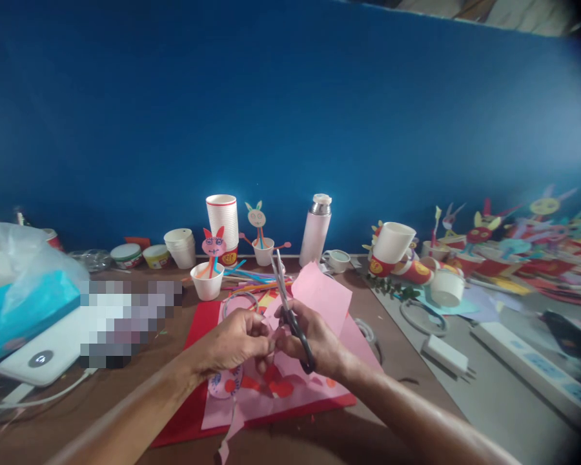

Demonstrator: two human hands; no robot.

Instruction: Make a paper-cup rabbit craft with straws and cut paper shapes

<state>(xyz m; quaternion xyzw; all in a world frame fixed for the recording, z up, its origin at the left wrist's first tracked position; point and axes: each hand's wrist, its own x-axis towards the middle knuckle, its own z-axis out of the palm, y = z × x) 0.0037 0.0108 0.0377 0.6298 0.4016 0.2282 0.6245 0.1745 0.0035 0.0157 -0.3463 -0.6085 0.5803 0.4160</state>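
My right hand is closed around black-handled scissors, their blades pointing up and away from me. Close beside it, my left hand pinches a small piece of pink paper at the fingertips, partly hidden by the fingers. The right fingers also meet this paper. Beneath both hands lie pink sheets and red paper. Orange-red cutouts and a pink round cutout with drawn marks rest there. A curled pink scrap hangs toward the near edge.
Behind the papers stand cup figures with a pink face and a pale face, stacked paper cups and a pink thermos. At left lies a white power bank; at right, a charger and a power strip.
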